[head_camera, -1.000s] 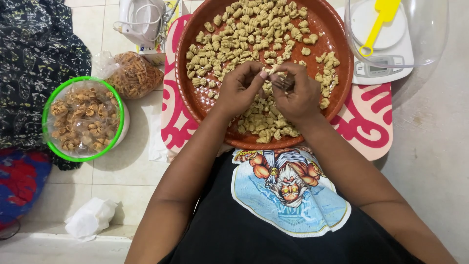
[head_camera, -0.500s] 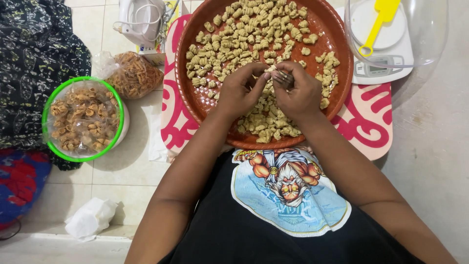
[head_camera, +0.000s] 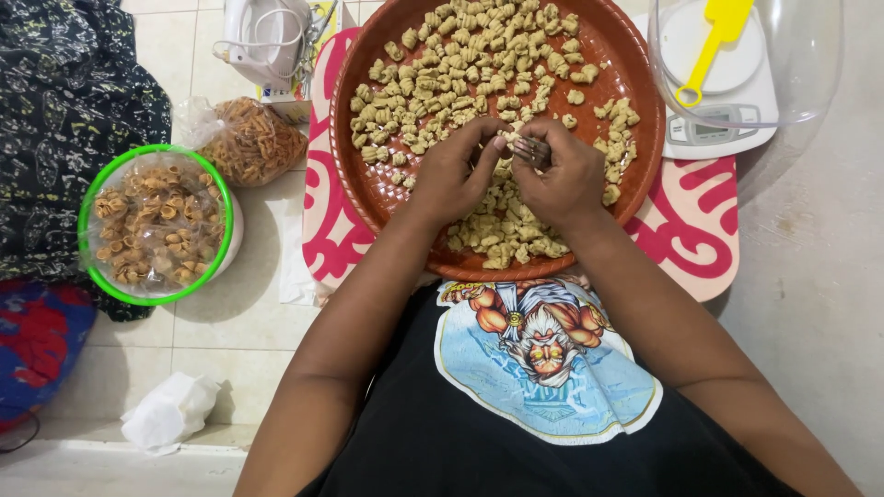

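While both hands meet over the brown round tray [head_camera: 635, 74], the right hand [head_camera: 564, 179] has its fingers clamped on a small dark fork [head_camera: 531, 150] and the left hand [head_camera: 453, 175] pinches a dough piece [head_camera: 500, 144] against it; shaped dough pieces [head_camera: 460, 69] cover the tray's far half, a green-rimmed bowl [head_camera: 92, 198] sits well left of the tray

1. The left hand [head_camera: 451, 175] and right hand [head_camera: 564, 179] meet over the round brown tray [head_camera: 635, 83], fingertips pinching a small ridged tool [head_camera: 531, 150].
2. Dough pieces [head_camera: 460, 74] lie beyond and beneath both grips.
3. Left of the left grip sits a green-rimmed bowl [head_camera: 147, 225] of fried snacks.
4. A yellow spatula [head_camera: 711, 46] lies beyond the right grip.
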